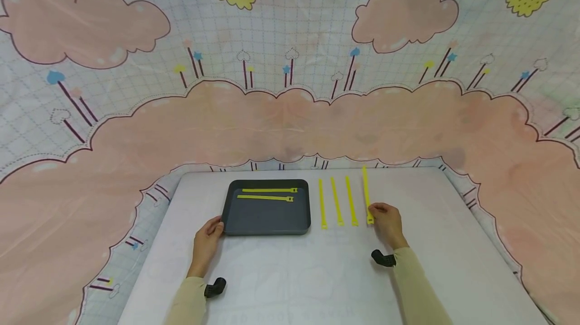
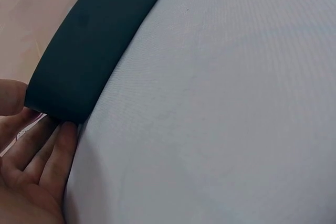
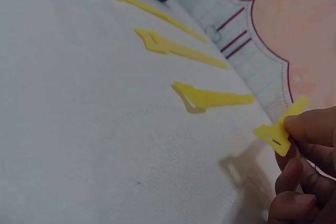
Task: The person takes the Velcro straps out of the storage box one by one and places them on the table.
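While the head view is showing both hands on the white table (image 1: 290, 274), the left hand (image 1: 207, 238) is resting at the near left corner of the dark grey tray (image 1: 267, 216), its fingers loosely extended against the rim and thumb lying on top. Two yellow straps (image 1: 267, 194) are lying flat inside the tray, beyond those fingers. The right hand (image 1: 386, 221) is pinching the near end of the rightmost yellow strap (image 1: 366, 189), whose far end is pointing away from the fingertips. Three more yellow straps (image 1: 336, 201) are lying side by side on the table, just to the thumb side of that hand, between it and the tray.

Looking from the left wrist, the fingers (image 2: 55, 153) are lying nearly straight, their tips touching the tray's corner (image 2: 89, 51); the thumb is sitting at the upper edge. Nothing is being clasped.

Looking from the right wrist, the thumb and fingers (image 3: 310, 129) are curling closed around the slotted head of the held strap (image 3: 278, 129), which is lifted clear of the table and casting a shadow beneath. The three loose straps (image 3: 210, 98) are lying apart from one another, ahead of the fingertips.
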Motion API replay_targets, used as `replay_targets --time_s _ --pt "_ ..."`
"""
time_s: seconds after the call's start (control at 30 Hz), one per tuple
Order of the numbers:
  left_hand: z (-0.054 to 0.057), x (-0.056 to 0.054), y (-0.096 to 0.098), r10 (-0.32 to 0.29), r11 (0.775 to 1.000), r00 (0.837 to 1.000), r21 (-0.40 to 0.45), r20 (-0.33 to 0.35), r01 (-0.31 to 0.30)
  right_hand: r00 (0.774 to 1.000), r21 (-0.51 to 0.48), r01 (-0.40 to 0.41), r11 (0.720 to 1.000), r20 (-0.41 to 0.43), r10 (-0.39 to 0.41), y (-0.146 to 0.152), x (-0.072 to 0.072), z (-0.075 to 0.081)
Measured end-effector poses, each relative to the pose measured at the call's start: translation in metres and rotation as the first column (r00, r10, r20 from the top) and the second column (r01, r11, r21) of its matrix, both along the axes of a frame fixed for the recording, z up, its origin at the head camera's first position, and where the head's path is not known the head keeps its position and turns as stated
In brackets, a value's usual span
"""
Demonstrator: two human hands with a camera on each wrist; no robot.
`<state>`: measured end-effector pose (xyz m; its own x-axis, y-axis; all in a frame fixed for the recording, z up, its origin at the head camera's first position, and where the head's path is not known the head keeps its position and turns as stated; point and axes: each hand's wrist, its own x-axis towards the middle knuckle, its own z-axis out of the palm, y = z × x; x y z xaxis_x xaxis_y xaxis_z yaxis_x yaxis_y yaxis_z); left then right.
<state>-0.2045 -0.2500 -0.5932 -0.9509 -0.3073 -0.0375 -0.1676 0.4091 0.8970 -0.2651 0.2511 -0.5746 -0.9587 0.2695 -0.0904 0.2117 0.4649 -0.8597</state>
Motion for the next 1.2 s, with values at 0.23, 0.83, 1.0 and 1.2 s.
replay_targets --time_s 0.23,0.83,1.0,1.2 --pt "0.004 0.002 0.001 -0.004 1.000 1.000 -0.004 0.019 0.004 0.994 0.024 -0.030 0.999 0.104 0.027 0.002 -0.009 -0.002" --pt "0.006 0.003 0.002 0.005 1.000 1.000 -0.001 0.014 -0.005 0.989 0.062 -0.015 0.998 0.148 0.006 0.002 -0.017 -0.002" --pt "0.007 0.004 0.003 0.008 1.000 1.000 -0.004 0.006 -0.008 0.988 0.080 -0.025 0.997 0.155 0.012 0.002 -0.013 0.001" --pt "0.005 0.003 0.002 0.010 1.000 1.000 0.000 0.020 -0.010 0.990 0.091 -0.044 0.995 0.137 0.031 0.004 -0.008 0.002"
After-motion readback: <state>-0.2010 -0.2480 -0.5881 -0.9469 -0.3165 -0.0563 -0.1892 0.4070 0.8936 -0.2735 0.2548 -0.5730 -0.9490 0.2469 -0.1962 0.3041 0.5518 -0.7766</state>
